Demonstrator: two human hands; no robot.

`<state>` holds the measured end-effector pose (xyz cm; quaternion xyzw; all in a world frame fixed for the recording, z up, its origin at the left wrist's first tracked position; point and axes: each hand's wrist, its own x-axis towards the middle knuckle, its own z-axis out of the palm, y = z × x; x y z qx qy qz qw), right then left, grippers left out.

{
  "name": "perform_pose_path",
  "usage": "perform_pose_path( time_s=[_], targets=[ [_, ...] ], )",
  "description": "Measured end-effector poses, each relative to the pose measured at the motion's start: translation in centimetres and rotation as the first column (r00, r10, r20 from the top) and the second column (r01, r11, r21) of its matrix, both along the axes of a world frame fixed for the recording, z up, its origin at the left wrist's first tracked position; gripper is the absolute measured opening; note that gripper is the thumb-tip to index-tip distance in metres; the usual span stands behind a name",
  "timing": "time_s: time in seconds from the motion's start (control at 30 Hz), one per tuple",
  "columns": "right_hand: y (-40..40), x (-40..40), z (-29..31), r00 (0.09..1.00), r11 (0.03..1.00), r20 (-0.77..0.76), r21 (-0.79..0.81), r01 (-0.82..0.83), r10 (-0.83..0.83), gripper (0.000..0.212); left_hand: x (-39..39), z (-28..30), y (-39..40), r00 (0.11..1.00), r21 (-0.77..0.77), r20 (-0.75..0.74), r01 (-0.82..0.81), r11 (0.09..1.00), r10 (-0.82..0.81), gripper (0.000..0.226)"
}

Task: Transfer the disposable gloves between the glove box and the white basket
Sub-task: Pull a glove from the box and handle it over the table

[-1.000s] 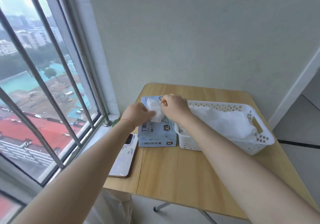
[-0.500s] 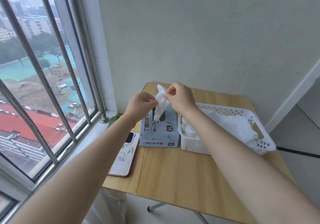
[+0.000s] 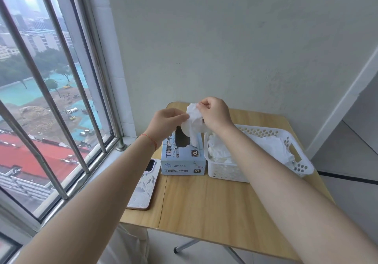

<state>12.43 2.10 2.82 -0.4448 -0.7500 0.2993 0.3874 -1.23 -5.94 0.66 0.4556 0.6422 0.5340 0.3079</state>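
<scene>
Left hand (image 3: 166,121), right hand (image 3: 215,113) pinch glove (image 3: 193,120) above glove box (image 3: 183,159).

Bare forearms, thin red string bracelet (image 3: 151,140) on left wrist

left hand (image 3: 166,121): raised, arm extended, thumb and forefinger pinched | right hand (image 3: 215,113): raised just beside it, fingers curled, pinching | 2 bare forearms converge

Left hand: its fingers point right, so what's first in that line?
The white glove that the left hand already pinches; just beyond it the right hand, which grips the same glove. Depth between the two hands is unclear.
</scene>
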Motion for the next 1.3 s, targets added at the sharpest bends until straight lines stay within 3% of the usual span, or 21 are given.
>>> perform_pose_path(
  time_s=[0.2,0.33,0.47,0.57,0.63,0.7,0.8,0.87,0.93,0.97,1.07,1.13,1.17,1.23,1.3],
  targets=[
    [-0.5,1.2,-0.5,0.998,0.998,0.054,-0.065,0.021,-0.018,0.013,0.3,0.4,-0.6,0.996,-0.035,0.04,-0.075,0.997,0.076,0.013],
    [-1.6,1.9,0.2,0.99,0.984,0.056,-0.131,-0.123,0.131,0.031,0.4,1.0,-0.9,0.934,-0.093,0.333,-0.101,0.99,0.127,0.01],
    [-2.8,2.2,0.4,0.909,0.922,0.209,-0.225,-0.314,0.36,0.052,-0.1,1.0,-0.9,0.847,-0.063,0.528,-0.038,0.997,0.065,0.012],
    [-2.6,1.8,-0.3,0.912,0.954,0.293,-0.173,-0.244,0.287,0.035,-0.5,1.1,-1.0,0.769,-0.018,0.639,0.034,0.999,-0.015,0.017],
    [-2.4,2.0,-0.5,0.94,0.974,0.272,-0.149,-0.172,0.207,0.019,-0.9,1.1,-1.1,0.783,-0.05,0.619,-0.032,0.998,0.056,0.019],
    [-2.3,2.3,-0.3,0.963,0.977,0.209,-0.166,-0.135,0.169,0.013,-1.4,0.9,-1.3,0.851,-0.118,0.497,-0.128,0.985,0.17,0.019],
    [-2.6,2.6,0.7,0.979,0.971,0.126,-0.2,-0.132,0.159,0.015,-2.1,0.3,-1.7,0.975,-0.189,0.055,-0.203,0.961,0.217,0.014],
    [-3.0,2.5,1.6,0.981,0.965,0.089,-0.214,-0.152,0.174,0.012,-1.9,0.2,-1.8,0.965,-0.128,-0.161,-0.229,0.965,0.208,0.016],
    [-3.3,2.3,2.2,0.976,0.957,0.068,-0.222,-0.186,0.206,0.015,-1.0,1.1,-2.4,0.988,-0.024,-0.107,-0.118,0.993,0.115,0.019],
    [-3.4,2.2,2.5,0.974,0.954,0.061,-0.224,-0.198,0.216,0.017,-0.5,1.7,-2.6,0.999,0.012,-0.032,0.011,1.0,-0.01,0.023],
    [-3.8,1.8,2.8,0.977,0.953,0.008,-0.222,-0.207,0.214,0.014,0.5,2.6,-2.9,0.947,-0.009,-0.023,0.321,0.947,-0.321,0.024],
    [-4.0,1.9,2.8,0.974,0.946,-0.028,-0.236,-0.223,0.223,0.012,0.6,2.5,-2.8,0.967,-0.031,-0.104,0.232,0.972,-0.234,0.008],
    [-4.1,2.1,2.8,0.971,0.939,-0.031,-0.249,-0.237,0.237,0.016,0.5,2.4,-2.6,0.982,-0.019,-0.117,0.15,0.988,-0.151,0.013],
    [-4.1,2.7,2.8,0.961,0.92,0.015,-0.292,-0.261,0.277,0.035,0.2,2.2,-2.4,0.997,0.002,-0.068,0.041,0.999,-0.041,0.019],
    [-4.0,3.1,2.6,0.953,0.912,0.082,-0.324,-0.25,0.291,0.04,0.2,2.2,-2.5,0.999,0.01,0.027,-0.019,1.0,0.019,0.016]
  ],
)
